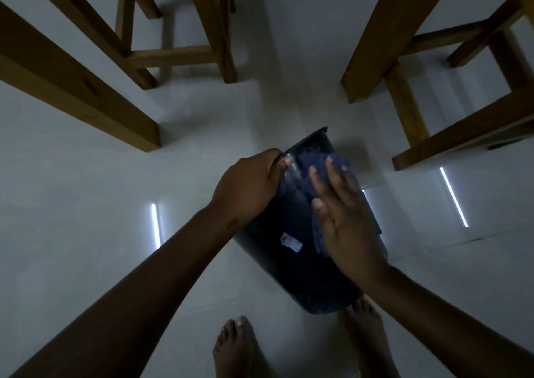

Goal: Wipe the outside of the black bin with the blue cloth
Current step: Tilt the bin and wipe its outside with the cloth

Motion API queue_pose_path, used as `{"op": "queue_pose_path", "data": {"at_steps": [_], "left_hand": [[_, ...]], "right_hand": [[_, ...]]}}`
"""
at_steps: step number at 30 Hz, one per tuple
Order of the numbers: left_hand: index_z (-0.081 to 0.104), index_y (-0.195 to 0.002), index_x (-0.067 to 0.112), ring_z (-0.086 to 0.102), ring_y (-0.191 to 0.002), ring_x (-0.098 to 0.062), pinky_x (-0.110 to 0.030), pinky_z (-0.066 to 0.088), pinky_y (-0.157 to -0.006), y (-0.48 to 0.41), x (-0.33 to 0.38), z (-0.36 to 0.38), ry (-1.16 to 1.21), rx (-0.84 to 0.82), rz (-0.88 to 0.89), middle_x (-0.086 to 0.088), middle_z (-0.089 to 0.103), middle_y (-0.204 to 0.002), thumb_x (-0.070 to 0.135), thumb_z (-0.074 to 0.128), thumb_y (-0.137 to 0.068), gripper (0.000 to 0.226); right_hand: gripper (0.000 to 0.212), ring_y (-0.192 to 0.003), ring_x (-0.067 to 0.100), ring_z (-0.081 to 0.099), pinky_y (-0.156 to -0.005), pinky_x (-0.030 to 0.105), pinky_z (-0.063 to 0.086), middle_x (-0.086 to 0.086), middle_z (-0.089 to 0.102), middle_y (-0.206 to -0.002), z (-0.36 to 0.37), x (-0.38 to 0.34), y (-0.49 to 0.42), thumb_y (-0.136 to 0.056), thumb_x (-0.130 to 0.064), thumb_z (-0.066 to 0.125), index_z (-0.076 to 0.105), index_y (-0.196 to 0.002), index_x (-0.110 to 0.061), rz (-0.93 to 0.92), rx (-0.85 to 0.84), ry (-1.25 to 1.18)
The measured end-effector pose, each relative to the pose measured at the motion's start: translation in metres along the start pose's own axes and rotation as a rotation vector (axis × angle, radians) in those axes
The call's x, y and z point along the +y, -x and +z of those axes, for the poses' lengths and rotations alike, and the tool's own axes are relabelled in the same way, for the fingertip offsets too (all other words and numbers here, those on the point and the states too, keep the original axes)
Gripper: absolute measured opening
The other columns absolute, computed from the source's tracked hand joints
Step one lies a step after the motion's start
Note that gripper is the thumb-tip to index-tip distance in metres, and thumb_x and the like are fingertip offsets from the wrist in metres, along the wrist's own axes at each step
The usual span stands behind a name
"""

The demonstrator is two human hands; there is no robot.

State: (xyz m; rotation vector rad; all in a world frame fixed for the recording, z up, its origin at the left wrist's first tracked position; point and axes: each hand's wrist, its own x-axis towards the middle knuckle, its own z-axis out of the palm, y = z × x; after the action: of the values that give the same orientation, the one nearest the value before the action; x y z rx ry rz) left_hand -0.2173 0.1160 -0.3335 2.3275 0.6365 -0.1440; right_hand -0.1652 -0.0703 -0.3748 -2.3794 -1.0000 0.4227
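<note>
The black bin [291, 221] is tilted over on the pale floor, its rim pointing away from me and its base near my feet. A small white label is stuck on its side. My left hand [248, 186] grips the rim at the upper left edge, fingers curled over it. My right hand [344, 212] lies flat with fingers spread, pressing the blue cloth [315, 169] against the bin's outer side. The cloth shows above and left of my fingers and is partly hidden under the palm.
Wooden table legs [72, 88] stand at left and wooden furniture legs [381, 48] at right; a wooden stool [173, 53] stands farther back. My bare feet [239, 348] are just below the bin. The glossy floor reflects light strips.
</note>
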Motion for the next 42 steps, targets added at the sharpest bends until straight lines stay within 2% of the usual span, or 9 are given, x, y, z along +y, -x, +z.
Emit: {"op": "queue_pose_path", "data": {"at_steps": [3,9,13,18,25,29,31,36,42], "left_hand": [[0.044,-0.069,0.031,0.061,-0.068,-0.017,-0.032,0.048,-0.068,0.003,0.004,-0.003,-0.004,-0.019,-0.013,0.009,0.056,-0.063,0.046,0.032,-0.100,0.037],[0.054,-0.084,0.026,0.064,-0.078,-0.021,-0.032,0.049,-0.069,0.002,0.002,-0.002,0.041,-0.029,-0.013,0.002,0.066,-0.081,0.047,0.033,-0.100,0.033],[0.059,-0.099,0.027,0.065,-0.086,-0.010,-0.026,0.049,-0.073,0.008,-0.012,-0.015,0.250,-0.212,-0.019,0.007,0.068,-0.091,0.040,0.041,-0.100,0.022],[0.048,-0.076,0.034,0.063,-0.068,-0.012,-0.026,0.044,-0.058,0.028,-0.022,-0.006,0.147,-0.079,-0.047,0.005,0.063,-0.071,0.045,0.041,-0.097,0.025],[0.056,-0.089,0.024,0.061,-0.064,-0.012,-0.026,0.044,-0.057,0.008,-0.004,-0.008,0.025,-0.034,0.064,0.007,0.062,-0.070,0.045,0.037,-0.099,0.031],[0.051,-0.085,0.028,0.062,-0.062,-0.008,-0.020,0.040,-0.053,0.001,0.004,-0.009,0.014,-0.082,-0.015,0.004,0.061,-0.069,0.047,0.036,-0.099,0.027],[0.051,-0.085,0.029,0.060,-0.061,-0.008,-0.021,0.037,-0.052,-0.001,0.006,-0.009,-0.005,-0.090,-0.036,0.006,0.059,-0.067,0.047,0.036,-0.099,0.027],[0.051,-0.085,0.028,0.054,-0.050,-0.004,-0.022,0.035,-0.050,-0.004,0.004,-0.007,-0.011,-0.079,-0.046,0.008,0.052,-0.056,0.047,0.037,-0.099,0.028],[0.057,-0.092,0.021,0.057,-0.049,-0.007,-0.023,0.037,-0.050,-0.007,0.010,-0.006,-0.005,-0.087,-0.064,0.006,0.054,-0.055,0.047,0.036,-0.099,0.033]], "right_hand": [[0.051,-0.147,0.021,0.003,-0.113,0.052,0.026,-0.004,0.007,-0.160,0.001,0.000,0.016,-0.099,-0.046,0.014,0.013,-0.149,-0.034,0.111,0.015,-0.020],[0.050,-0.147,0.028,-0.001,-0.114,0.053,0.017,-0.002,0.008,-0.160,0.009,-0.018,0.019,-0.099,-0.038,0.026,0.017,-0.148,-0.036,-0.180,-0.081,0.207],[0.050,-0.147,0.021,-0.001,-0.116,0.043,0.015,-0.004,0.007,-0.160,-0.004,-0.002,0.001,-0.099,-0.041,0.021,0.019,-0.149,-0.033,-0.043,-0.020,0.042],[0.050,-0.147,0.015,0.000,-0.115,0.040,0.017,-0.013,0.002,-0.159,-0.008,0.010,0.001,-0.097,-0.047,0.018,0.010,-0.146,-0.042,0.086,-0.022,-0.122],[0.049,-0.147,0.026,-0.003,-0.116,0.044,0.010,-0.004,0.005,-0.160,0.009,-0.008,0.029,-0.100,-0.039,0.020,0.013,-0.148,-0.037,-0.197,-0.075,0.165],[0.050,-0.147,0.015,0.002,-0.116,0.047,0.022,-0.012,0.005,-0.159,-0.006,0.012,-0.004,-0.098,-0.046,0.018,0.011,-0.147,-0.041,0.044,-0.041,-0.124],[0.048,-0.147,0.020,0.004,-0.115,0.048,0.024,-0.008,0.007,-0.160,-0.001,0.009,0.018,-0.099,-0.046,0.013,0.012,-0.147,-0.039,0.070,-0.050,-0.043],[0.053,-0.146,0.034,0.002,-0.113,0.051,0.011,-0.001,0.008,-0.160,0.017,-0.001,0.043,-0.097,-0.038,0.027,0.012,-0.148,-0.036,-0.272,-0.122,0.289],[0.049,-0.147,0.019,-0.001,-0.116,0.042,0.015,-0.007,0.006,-0.160,-0.001,0.010,0.024,-0.099,-0.045,0.015,0.011,-0.147,-0.038,0.087,-0.028,-0.041]]}}
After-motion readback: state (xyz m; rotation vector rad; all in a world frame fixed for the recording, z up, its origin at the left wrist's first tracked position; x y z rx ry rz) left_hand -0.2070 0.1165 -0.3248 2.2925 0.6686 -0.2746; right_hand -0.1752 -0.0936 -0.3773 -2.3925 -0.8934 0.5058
